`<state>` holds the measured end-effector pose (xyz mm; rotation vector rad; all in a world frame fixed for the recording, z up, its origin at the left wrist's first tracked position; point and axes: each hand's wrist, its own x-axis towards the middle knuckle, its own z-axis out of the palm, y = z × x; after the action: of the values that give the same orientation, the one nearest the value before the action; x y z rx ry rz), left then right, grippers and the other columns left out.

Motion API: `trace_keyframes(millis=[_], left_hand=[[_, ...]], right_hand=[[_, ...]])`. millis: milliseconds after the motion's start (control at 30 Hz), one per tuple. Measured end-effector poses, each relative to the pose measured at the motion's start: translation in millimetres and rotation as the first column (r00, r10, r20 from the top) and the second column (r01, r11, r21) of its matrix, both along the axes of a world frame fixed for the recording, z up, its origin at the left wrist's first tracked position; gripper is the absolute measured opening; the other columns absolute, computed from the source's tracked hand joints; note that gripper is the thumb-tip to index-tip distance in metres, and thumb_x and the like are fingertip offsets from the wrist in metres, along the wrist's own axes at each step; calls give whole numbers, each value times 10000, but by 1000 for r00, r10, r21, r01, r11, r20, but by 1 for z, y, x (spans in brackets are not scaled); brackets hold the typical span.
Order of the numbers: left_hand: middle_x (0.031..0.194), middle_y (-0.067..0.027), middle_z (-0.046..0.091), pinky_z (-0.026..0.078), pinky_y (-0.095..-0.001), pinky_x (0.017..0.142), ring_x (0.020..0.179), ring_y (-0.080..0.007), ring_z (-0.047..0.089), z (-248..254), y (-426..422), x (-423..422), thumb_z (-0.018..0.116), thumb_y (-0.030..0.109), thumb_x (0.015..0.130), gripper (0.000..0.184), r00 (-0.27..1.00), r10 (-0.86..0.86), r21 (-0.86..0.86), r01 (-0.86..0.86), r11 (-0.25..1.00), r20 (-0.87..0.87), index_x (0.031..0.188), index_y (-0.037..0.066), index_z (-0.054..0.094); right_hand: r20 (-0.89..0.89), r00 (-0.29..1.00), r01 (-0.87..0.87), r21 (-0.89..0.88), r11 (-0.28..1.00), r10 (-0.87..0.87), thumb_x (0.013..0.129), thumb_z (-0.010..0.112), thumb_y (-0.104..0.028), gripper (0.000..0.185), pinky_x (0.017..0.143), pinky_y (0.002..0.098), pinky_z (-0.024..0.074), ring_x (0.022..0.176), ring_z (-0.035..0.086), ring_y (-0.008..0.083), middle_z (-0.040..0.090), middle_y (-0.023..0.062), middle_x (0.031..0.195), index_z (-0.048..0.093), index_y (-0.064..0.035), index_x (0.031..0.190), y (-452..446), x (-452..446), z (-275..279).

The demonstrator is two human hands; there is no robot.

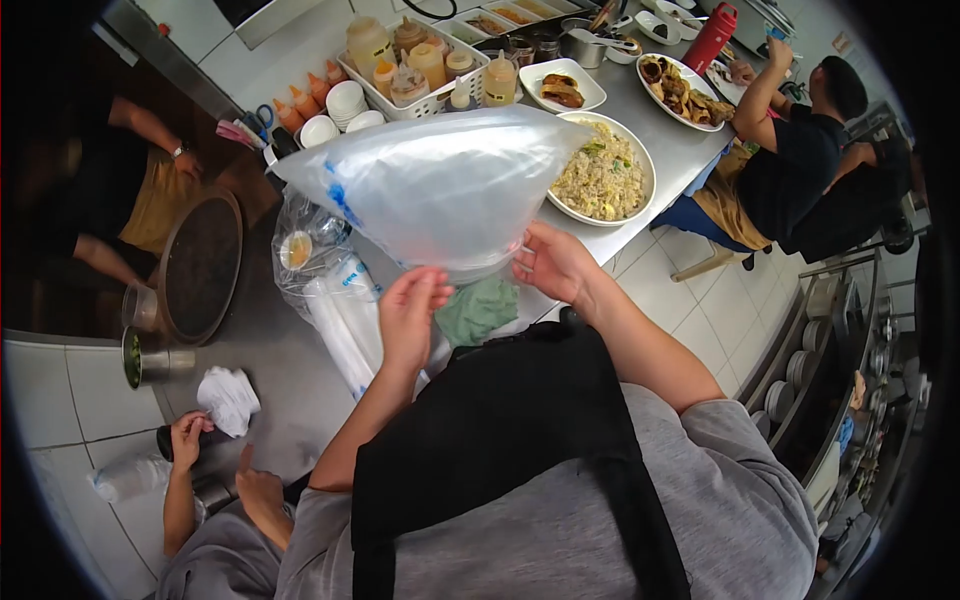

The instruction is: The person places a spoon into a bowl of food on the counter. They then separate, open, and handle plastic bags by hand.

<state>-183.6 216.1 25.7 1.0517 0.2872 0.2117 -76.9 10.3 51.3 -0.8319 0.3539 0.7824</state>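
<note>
A clear plastic bag [450,180] with blue print puffs out over the steel counter in front of me, its far side full of air. My left hand [410,305] has its fingers curled at the bag's near edge, thumb and fingertips pinched together. On the other side, my right hand [553,262] grips the near right edge between thumb and fingers. Beneath the bag, between my hands, lies a crumpled green cloth [478,308]. To the left are a roll of plastic bags [335,325] and a clear bag with a small cup [297,250] inside.
Fried rice [603,178] fills an oval plate beyond my right hand. Behind the bag stand a white basket [430,103] of sauce bottles, stacked white bowls [346,100] and a small dish [562,88]. Co-workers are at the left, lower left and right [800,150]. A red bottle [711,38] stands farther back.
</note>
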Motion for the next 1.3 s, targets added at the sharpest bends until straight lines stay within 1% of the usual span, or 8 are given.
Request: trace_keyframes(millis=[200,367,633,700,933,1000,1133,1300], left_hand=[[1092,-123,604,463,-298,884,1030,-203,586,10,-25,6,498,143,947,219,931,-308,-22,310,951,-194,1087,-11,567],[1196,-117,546,377,-390,1017,1159,-239,500,3,-7,12,436,92,916,313,939,-329,-462,336,821,99,1218,22,475],[1114,-77,591,413,-361,952,1057,-204,547,-34,33,19,444,81,840,305,965,-223,-458,263,849,140,1129,48,535],[1033,-84,619,421,-322,892,969,-186,561,-32,44,21,476,150,844,234,924,-171,-667,367,649,342,1038,58,568],[1020,-68,626,439,-327,738,908,-180,567,14,102,62,473,272,898,275,868,-416,-557,494,667,271,1049,63,567],[1058,-63,624,455,-331,701,896,-191,578,24,100,67,446,306,927,336,918,-384,-391,321,863,-95,1137,62,543],[1074,-60,622,478,-301,675,834,-190,589,56,91,90,445,319,947,364,914,-283,-216,225,950,-292,1193,61,518],[1110,-48,618,514,-297,778,966,-174,612,-5,132,143,533,292,921,353,917,-266,-40,266,963,-296,1211,90,523]], right_hand=[[-40,995,-93,42,995,95,942,484,-259,151,717,310,359,848,512,92,606,-26,950,549,-153,1027,11,-27,11],[-3,1000,28,64,998,-28,963,447,-198,130,701,297,379,805,510,97,591,-9,958,518,-128,1047,19,-30,-3],[53,987,146,96,985,-152,980,443,-236,167,681,261,401,775,510,102,581,5,939,499,-101,1061,23,-23,-27],[66,986,150,74,986,-155,982,442,-245,173,675,255,401,769,508,103,580,5,926,501,-100,1055,22,-16,-27],[53,990,134,-8,991,-133,981,428,-244,179,645,254,405,713,485,99,571,-17,851,553,-118,974,15,24,-5],[84,992,-101,59,993,96,968,476,-345,223,661,274,382,746,489,111,574,-26,844,547,-135,989,10,37,-2],[14,986,-166,33,986,165,969,450,-400,281,656,270,365,667,408,104,513,-52,756,564,-151,903,12,53,4],[67,982,-174,-32,984,176,957,489,-370,246,631,256,358,643,388,90,490,-53,717,566,-155,864,22,74,-2]])
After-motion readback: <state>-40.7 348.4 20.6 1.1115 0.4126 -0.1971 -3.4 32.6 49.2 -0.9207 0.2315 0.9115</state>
